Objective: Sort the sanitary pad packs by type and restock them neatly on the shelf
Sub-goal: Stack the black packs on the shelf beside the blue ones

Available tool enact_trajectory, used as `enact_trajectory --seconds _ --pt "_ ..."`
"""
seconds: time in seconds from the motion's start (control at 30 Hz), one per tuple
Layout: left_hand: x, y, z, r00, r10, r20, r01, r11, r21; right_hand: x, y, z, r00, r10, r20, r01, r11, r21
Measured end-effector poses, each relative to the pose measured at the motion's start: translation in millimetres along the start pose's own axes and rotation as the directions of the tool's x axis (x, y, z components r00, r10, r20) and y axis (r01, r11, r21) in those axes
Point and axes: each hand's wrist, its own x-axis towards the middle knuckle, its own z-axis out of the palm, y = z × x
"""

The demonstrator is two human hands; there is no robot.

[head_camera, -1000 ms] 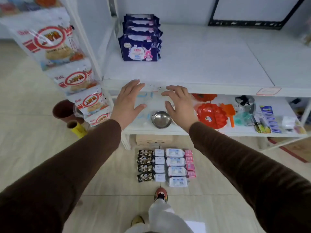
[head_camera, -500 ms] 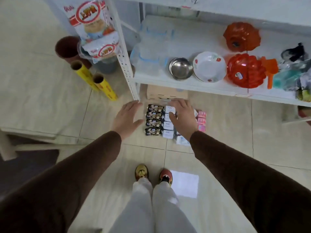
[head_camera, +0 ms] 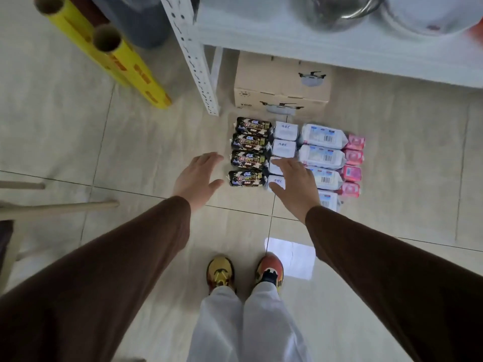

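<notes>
Both hands reach down toward the packs on the tiled floor, fingers spread and holding nothing. The left hand hangs over bare tile, its fingertips just short of the column of four black packs; open floor runs out behind and to its left as far as the two yellow tubes leaning by the shelf upright. The right hand spreads over the nearest two small white packs, covering part of them; whether it touches them cannot be told.

Just beyond the right hand's knuckles lie the larger white packs with barcodes, stacked in a column, the nearest one partly hidden by the wrist. Past those, farthest from that hand, sits a column of pink packs. The four columns lie side by side, touching or nearly so.

Ahead of both hands, past the far ends of the columns, a cardboard box stands under the lowest shelf board, close against the packs. On that board a metal bowl and a white dish show at the top edge. Bare tile opens to the right of the pink packs. Below the wrists, two shoes stand on the floor.
</notes>
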Motion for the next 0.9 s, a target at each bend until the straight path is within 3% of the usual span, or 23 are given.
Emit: enact_trajectory --seconds 0.37,0.7,0.9 --pt "95.7 -77.6 133.7 0.998 0.022 0.063 -0.025 0.998 0.049 88.3 65.1 164.1 0.990 -0.005 0.138 0.043 0.960 -0.276" --pt "169.0 -94.3 200.6 0.984 0.164 0.074 -0.174 0.973 0.151 119.0 90.0 252.0 0.998 -0.019 0.052 0.039 0.901 -0.433" --pt "187.7 -103.0 225.9 0.978 0.202 0.057 -0.209 0.932 0.295 118.3 94.3 277.8 0.991 -0.130 0.014 0.121 0.873 -0.473"
